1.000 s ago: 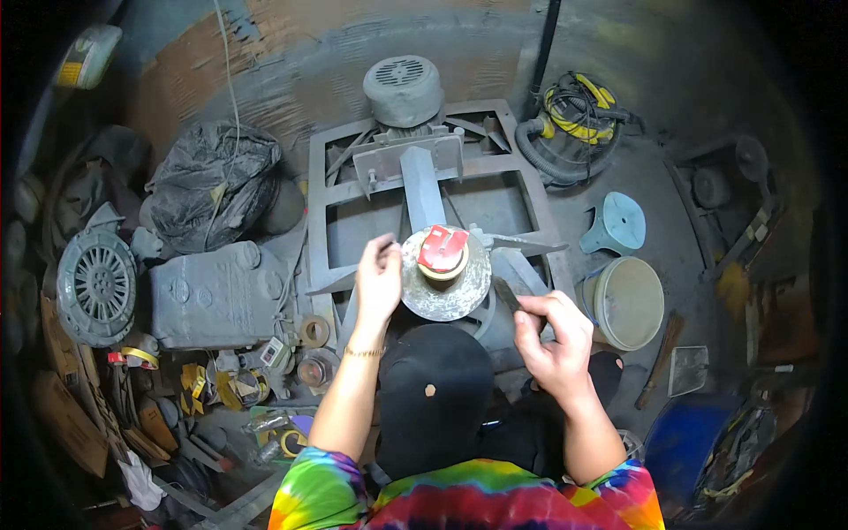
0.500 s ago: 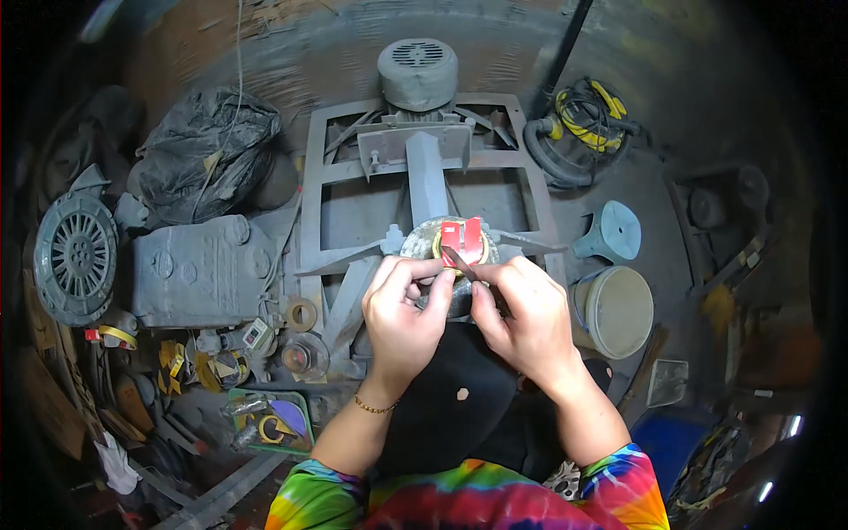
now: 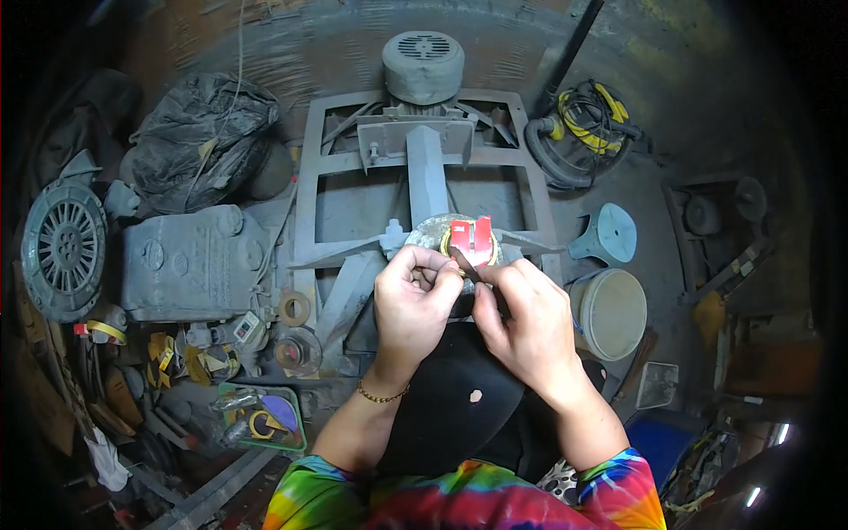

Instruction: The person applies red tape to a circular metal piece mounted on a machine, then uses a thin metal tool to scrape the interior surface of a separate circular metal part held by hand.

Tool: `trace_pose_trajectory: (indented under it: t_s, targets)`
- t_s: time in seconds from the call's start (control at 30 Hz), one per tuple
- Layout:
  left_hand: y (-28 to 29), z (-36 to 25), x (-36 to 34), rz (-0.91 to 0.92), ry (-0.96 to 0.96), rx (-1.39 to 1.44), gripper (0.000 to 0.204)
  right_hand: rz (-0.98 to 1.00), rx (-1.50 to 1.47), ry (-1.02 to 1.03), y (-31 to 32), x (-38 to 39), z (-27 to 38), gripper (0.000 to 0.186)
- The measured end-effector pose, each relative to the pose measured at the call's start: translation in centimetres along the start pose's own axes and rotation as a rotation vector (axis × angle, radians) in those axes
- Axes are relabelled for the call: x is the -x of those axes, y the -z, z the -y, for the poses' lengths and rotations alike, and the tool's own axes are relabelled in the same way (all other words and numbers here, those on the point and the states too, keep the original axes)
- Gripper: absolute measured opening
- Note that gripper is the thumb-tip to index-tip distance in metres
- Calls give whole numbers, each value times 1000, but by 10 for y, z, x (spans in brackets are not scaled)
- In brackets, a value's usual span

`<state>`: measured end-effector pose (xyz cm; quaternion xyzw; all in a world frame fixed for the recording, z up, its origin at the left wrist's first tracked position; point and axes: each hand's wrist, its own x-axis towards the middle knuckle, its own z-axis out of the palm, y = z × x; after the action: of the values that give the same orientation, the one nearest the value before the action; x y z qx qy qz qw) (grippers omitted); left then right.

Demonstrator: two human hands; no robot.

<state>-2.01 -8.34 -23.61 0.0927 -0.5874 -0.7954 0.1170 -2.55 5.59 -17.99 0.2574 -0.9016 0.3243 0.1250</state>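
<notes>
In front of me, two red backing pieces (image 3: 471, 240) lie over a yellowish ring on a grey, dusty round disc (image 3: 428, 234). My right hand (image 3: 526, 309) is closed, its thumb and forefinger pinching a thin dark blade-like strip (image 3: 465, 263). The strip's far end lies over the lower edge of the red pieces. My left hand (image 3: 417, 296) is closed beside them, thumb against fingertips, close to the strip's left side. Whatever lies between its fingertips is too small and hidden to make out.
A grey motor (image 3: 424, 69) stands on a metal frame ahead. To the right are a white bucket (image 3: 614, 314), a pale blue stool (image 3: 616, 232) and a yellow-black machine with a hose (image 3: 590, 119). At left lie a tape roll (image 3: 294, 308) and a green tray (image 3: 302, 433).
The view has shifted slightly. My left fingertips now cover the small red bit that showed at them earlier. The dark strip stays in my right hand.
</notes>
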Motion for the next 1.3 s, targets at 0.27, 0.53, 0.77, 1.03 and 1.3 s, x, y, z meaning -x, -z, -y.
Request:
trace_pose_trajectory:
  t_s: [0.27, 0.53, 0.77, 1.03, 1.3]
  targets:
    - [0, 2, 0, 14, 25, 17, 8, -4, 72, -22, -2, 3, 10, 16]
    - [2, -3, -1, 47, 17, -6, 7, 59, 131, -19, -1, -3, 15, 14]
    - [4, 1, -1, 78, -11, -27, 6, 131, 215, -34, 1, -14, 24, 15]
    - [9, 6, -2, 94, -83, -72, 7, 203, 306, -14, 6, -14, 27, 16]
    - [2, 5, 2, 83, -56, -1, 7, 150, 224, 87, 0, -15, 6, 17]
